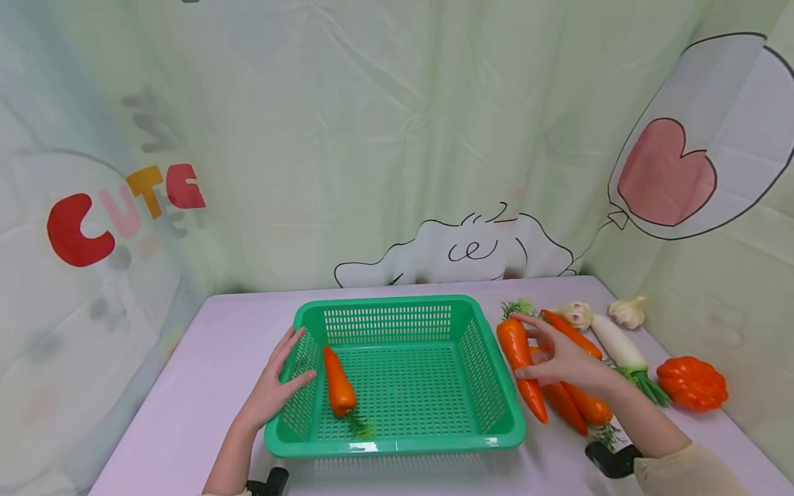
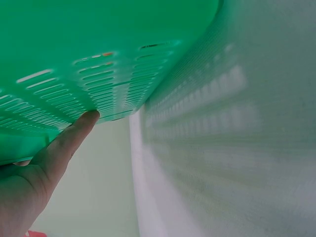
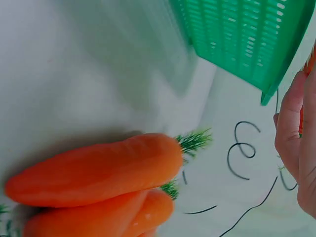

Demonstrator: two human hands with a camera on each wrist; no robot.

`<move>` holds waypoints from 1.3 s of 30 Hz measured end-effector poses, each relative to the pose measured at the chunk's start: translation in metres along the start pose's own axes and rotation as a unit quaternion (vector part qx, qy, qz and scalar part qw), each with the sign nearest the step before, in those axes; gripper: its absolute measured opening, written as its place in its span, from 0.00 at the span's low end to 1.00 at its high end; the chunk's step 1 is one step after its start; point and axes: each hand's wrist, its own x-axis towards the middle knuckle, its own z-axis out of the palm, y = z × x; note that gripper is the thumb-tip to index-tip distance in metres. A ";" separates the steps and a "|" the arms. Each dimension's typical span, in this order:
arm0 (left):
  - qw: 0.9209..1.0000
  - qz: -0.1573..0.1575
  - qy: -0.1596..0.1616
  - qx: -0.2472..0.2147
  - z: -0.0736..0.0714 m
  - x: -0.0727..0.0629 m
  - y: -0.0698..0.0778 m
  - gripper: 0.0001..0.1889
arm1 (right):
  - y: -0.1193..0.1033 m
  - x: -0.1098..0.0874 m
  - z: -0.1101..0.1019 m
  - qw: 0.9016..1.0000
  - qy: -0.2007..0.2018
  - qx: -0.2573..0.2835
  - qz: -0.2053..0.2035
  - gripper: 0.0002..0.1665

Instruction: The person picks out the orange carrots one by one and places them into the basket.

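A green plastic basket [image 1: 397, 448] stands on the table, with one carrot [image 1: 338, 386] lying inside near its left wall. My left hand [image 1: 276, 382] is at the basket's left side, fingers fairly straight. In the left wrist view a finger [image 2: 74, 136] touches the slotted outer wall. Just right of the basket, my right hand [image 1: 558, 355] pinches another carrot [image 1: 517, 358] between thumb and fingers, its pointed end towards me. In the right wrist view that carrot is mostly cut off by the frame edge. Several more carrots [image 1: 567, 406] lie under and beside the right hand, partly hidden.
Beyond the carrots are a white radish [image 1: 620, 344] with green leaves, garlic bulbs [image 1: 628, 312] and a ribbed red-orange vegetable [image 1: 691, 384] near the table's right edge. A printed curtain [image 1: 372, 151] hangs behind the table [image 1: 205, 386].
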 end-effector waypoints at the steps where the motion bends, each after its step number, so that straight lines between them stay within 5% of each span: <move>1: 1.000 0.000 0.001 0.000 0.000 0.000 0.000 0.37 | -0.002 0.001 0.001 1.000 -0.002 0.000 0.000 0.54; 23: 1.000 -0.007 0.000 -0.006 -0.002 0.000 0.003 0.37 | -0.056 0.041 0.030 0.998 -0.061 -0.023 -0.014 0.52; 39: 1.000 -0.006 0.002 -0.008 -0.001 0.001 0.000 0.37 | -0.079 0.072 0.064 0.994 -0.103 -0.042 0.011 0.52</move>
